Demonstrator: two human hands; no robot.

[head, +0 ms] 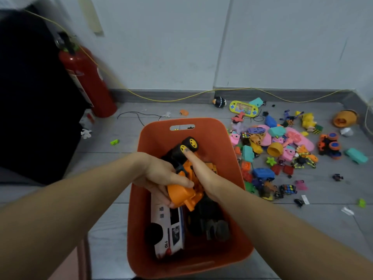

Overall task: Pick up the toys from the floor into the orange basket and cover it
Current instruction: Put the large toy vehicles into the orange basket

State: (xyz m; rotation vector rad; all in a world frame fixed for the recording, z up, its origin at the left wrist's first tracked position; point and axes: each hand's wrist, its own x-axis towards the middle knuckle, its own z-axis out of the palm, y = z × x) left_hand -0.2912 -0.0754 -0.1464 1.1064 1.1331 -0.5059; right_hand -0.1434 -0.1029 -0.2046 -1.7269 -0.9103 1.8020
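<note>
Your left hand (161,178) is wrapped around the big orange plastic toy truck (186,182), with your thumb pressed on its round orange part. Your right hand (203,174) holds the other side of the truck, with one finger pointing up along it to the black wheels with yellow middles (186,146). Both hands hold the truck over the orange plastic basket (226,142).

Under the truck, inside the basket, a white toy police car (171,225) lies on the left and a dark toy (210,221) lies on the right.

The basket sits on the grey floor (113,229). Just to its right is a big pile of small colourful toys (282,152). A tiny green toy (114,142) lies alone on the left. A red fire extinguisher (86,81) stands by the white wall (161,47), and a thin yellow cord (181,99) runs along the bottom of the wall.
</note>
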